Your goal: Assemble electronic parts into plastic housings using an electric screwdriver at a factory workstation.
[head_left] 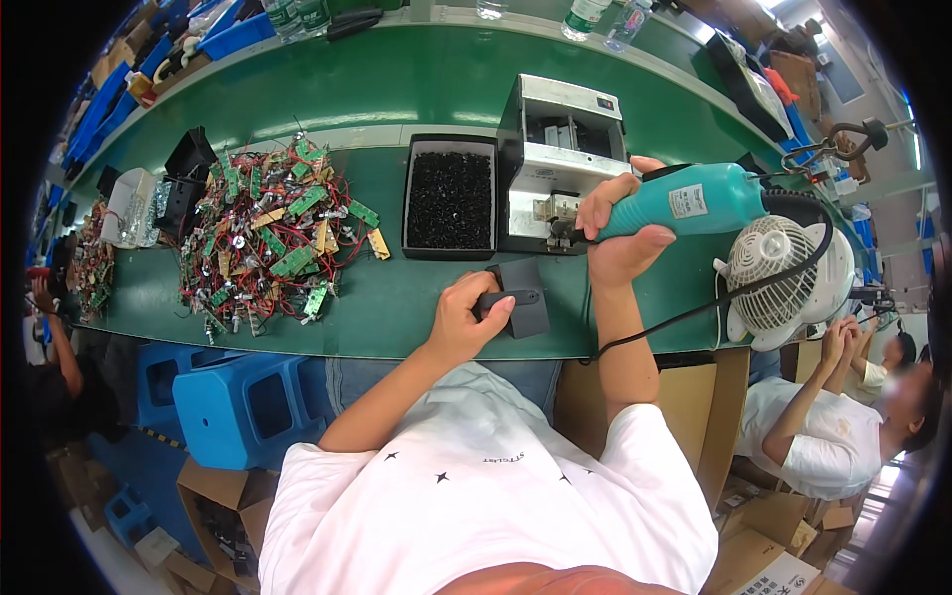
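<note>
My right hand [625, 228] is wrapped round a teal electric screwdriver [729, 201], which lies nearly level. Its tip end points left, at the front of a grey and black screw feeder [570, 178]; whether it touches a screw is too small to tell. My left hand [468, 315] grips a small black plastic part [523, 297] with a rounded end, the thumb pressed on its top. That part sits against a dark, box-shaped block [531, 319] on the green bench. Behind my left hand stands a box of small black screws [451, 198].
A tangled heap of green circuit boards with red wires [283, 228] covers the bench at left. A white fan [783, 273] stands at right, a black cable [714, 297] running in front of it. Blue stools [233, 402] and cartons are below. A co-worker [823, 426] sits at right.
</note>
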### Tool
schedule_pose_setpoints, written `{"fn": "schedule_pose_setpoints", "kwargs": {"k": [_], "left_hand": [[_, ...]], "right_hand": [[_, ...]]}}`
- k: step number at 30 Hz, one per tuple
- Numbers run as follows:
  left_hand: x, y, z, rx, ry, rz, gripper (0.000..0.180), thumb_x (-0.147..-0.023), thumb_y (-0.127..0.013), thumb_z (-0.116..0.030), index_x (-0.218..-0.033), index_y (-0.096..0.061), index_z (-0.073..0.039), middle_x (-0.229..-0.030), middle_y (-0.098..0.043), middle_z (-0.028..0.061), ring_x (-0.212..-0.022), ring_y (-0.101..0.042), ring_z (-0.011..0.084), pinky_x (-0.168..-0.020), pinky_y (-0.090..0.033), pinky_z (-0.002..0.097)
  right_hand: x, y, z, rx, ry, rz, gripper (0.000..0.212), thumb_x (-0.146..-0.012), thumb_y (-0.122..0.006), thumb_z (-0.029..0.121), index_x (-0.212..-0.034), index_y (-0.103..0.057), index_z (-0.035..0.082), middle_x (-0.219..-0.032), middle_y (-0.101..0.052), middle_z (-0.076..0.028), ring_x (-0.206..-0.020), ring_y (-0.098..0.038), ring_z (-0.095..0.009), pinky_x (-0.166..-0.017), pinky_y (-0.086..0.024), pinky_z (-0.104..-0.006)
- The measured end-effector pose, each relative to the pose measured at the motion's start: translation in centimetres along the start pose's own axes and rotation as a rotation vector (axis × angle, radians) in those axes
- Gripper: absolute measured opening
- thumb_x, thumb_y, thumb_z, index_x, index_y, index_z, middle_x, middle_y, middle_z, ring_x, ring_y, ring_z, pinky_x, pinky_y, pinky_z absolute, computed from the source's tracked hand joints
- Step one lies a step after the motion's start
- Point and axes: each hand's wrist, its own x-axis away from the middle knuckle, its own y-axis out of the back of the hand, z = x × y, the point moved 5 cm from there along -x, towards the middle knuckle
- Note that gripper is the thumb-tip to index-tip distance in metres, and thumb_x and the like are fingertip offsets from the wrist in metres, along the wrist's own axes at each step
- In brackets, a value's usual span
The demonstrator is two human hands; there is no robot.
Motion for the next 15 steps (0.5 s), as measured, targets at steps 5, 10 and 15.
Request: {"fn": "schedule_pose_setpoints", "kwargs": {"k": [5, 10, 15], "left_hand": [[0.1, 0.0, 0.1, -0.004, 0.002, -0.005, 0.018, -0.077, -0.060, -0.006, -0.068, -0.044, -0.003, -0.072, -0.050, 0.0043, -0.061, -0.037, 0.0160, -0.058, -0.033, 0.0256], [0.1, 0.1, 0.0, -0.019, -0.004, -0.017, 0.019, -0.077, -0.060, -0.006, -0.068, -0.044, -0.004, -0.072, -0.050, 0.0039, -0.060, -0.037, 0.0158, -0.057, -0.033, 0.0256], [0.0, 0.1, 0.1, -0.016, -0.014, -0.017, 0.018, -0.077, -0.060, -0.007, -0.069, -0.044, -0.004, -0.072, -0.050, 0.0037, -0.060, -0.037, 0.0158, -0.057, -0.033, 0.0257]], "right_hand": [[-0.3, 0.0, 0.0, -0.009, -0.046, 0.010, 0.085, -0.076, -0.050, 0.076, -0.115, -0.043, 0.000, -0.053, -0.049, -0.001, -0.040, -0.038, -0.008, -0.037, -0.033, -0.0215], [-0.4, -0.3, 0.7, -0.019, -0.050, 0.006, 0.085, -0.076, -0.050, 0.076, -0.115, -0.043, 0.001, -0.053, -0.048, -0.001, -0.039, -0.038, -0.008, -0.036, -0.033, -0.0216], [-0.3, -0.3, 0.6, -0.039, -0.018, -0.011, 0.085, -0.076, -0.050, 0.076, -0.115, -0.043, 0.001, -0.053, -0.047, -0.001, -0.040, -0.038, -0.008, -0.036, -0.033, -0.0215]]}}
